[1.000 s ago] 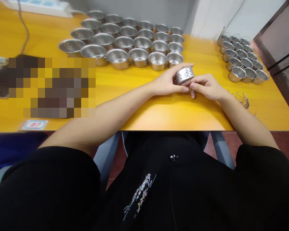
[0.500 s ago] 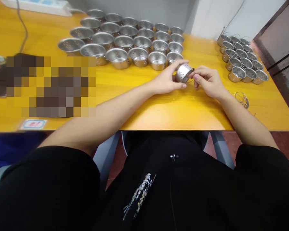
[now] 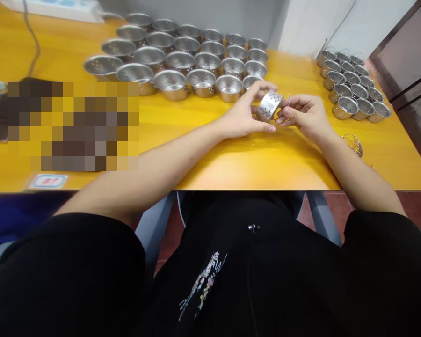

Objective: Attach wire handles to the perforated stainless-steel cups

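My left hand (image 3: 247, 112) grips a small perforated metal cup (image 3: 269, 105), thumb below and fingers above, with the cup tilted on its side and its rim towards the right. Close to that rim, my right hand (image 3: 307, 114) pinches a thin bent wire handle (image 3: 289, 99) between thumb and fingers. Whether the wire is hooked into the cup's holes I cannot tell. Both hands are held above the yellow table (image 3: 238, 164). Beside my right forearm lies a small pile of loose wire handles (image 3: 353, 144).
Rows of perforated cups (image 3: 170, 85) stand at the back, just beyond my left hand. Another group of cups (image 3: 345, 107), with wire handles on some, stands at the right. A white power strip (image 3: 56, 10) and cable lie far left, near a pixelated patch.
The cup has turned slightly in my left hand. My right hand has shifted a little to the right, and the wire now sticks up above its fingers.
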`<action>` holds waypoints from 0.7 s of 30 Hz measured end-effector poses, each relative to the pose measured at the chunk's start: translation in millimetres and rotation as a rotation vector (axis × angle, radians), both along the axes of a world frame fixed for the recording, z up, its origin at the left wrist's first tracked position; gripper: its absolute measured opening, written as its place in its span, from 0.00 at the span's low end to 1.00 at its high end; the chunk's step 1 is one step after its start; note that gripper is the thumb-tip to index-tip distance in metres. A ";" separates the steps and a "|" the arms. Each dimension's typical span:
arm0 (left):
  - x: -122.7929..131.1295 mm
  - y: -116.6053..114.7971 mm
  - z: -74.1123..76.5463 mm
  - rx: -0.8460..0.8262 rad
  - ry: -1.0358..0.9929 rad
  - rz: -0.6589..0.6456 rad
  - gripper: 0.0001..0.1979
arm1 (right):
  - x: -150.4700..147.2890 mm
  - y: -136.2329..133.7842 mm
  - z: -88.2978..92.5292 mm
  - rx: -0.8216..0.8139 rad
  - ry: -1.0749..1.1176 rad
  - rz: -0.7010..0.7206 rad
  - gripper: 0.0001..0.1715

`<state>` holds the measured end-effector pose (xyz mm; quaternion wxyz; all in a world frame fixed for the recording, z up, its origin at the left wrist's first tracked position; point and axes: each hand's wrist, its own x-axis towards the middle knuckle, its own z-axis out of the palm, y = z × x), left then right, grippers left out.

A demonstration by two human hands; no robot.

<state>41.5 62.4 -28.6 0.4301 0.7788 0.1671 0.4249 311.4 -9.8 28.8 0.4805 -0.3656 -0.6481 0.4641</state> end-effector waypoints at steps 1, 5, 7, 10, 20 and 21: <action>2.6 1.3 -2.2 0.019 -0.021 0.006 0.71 | -0.6 1.1 0.1 -0.017 0.019 0.000 0.43; 8.8 0.9 -5.3 0.088 -0.058 0.019 0.72 | -4.8 2.9 -2.2 0.046 0.028 -0.043 0.44; 8.0 -1.3 -2.8 0.099 -0.064 0.025 0.71 | -6.4 2.0 -4.1 0.145 -0.032 -0.078 0.41; 6.2 -2.4 1.5 0.091 -0.083 0.068 0.70 | -7.3 0.6 -6.0 0.255 -0.138 -0.142 0.36; 11.0 3.0 2.9 0.042 -0.077 0.171 0.72 | -9.7 -4.2 0.8 0.212 -0.178 -0.147 0.36; 10.5 1.0 4.5 0.036 -0.069 0.174 0.72 | -10.2 -4.7 0.5 0.189 -0.166 -0.126 0.38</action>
